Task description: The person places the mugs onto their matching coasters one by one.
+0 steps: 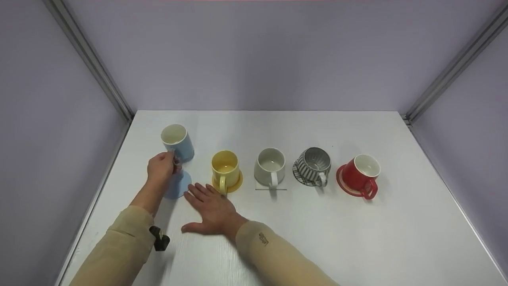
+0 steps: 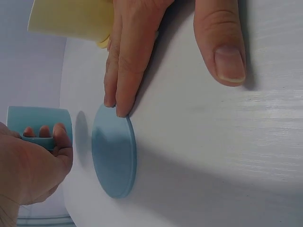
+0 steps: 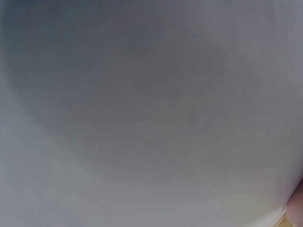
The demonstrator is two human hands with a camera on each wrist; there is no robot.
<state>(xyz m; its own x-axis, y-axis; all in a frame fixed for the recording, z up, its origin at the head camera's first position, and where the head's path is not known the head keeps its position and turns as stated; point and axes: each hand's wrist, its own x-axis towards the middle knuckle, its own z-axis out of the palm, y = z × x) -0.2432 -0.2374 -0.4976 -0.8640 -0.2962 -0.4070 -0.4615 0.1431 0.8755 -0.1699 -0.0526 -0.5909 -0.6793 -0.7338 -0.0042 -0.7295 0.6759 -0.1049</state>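
Note:
My left hand (image 1: 160,167) grips the handle of a light blue mug (image 1: 183,147) at the left of the table. In the left wrist view that mug (image 2: 40,118) is upright, its base just above the table with a shadow beneath. Nearer to me lies a round blue coaster (image 1: 177,186), bare on top. My right hand (image 1: 212,208) lies palm down with fingers spread, and fingertips touch the rim of the coaster (image 2: 113,146). The right wrist view is mostly blurred, pale surface and shadow.
To the right, in a row, stand a yellow mug (image 1: 225,167), a white mug (image 1: 266,171), a grey striped mug (image 1: 309,165) and a red mug (image 1: 353,174), each on a coaster. Pale walls (image 1: 254,55) enclose the white table (image 1: 317,238) at the back and sides.

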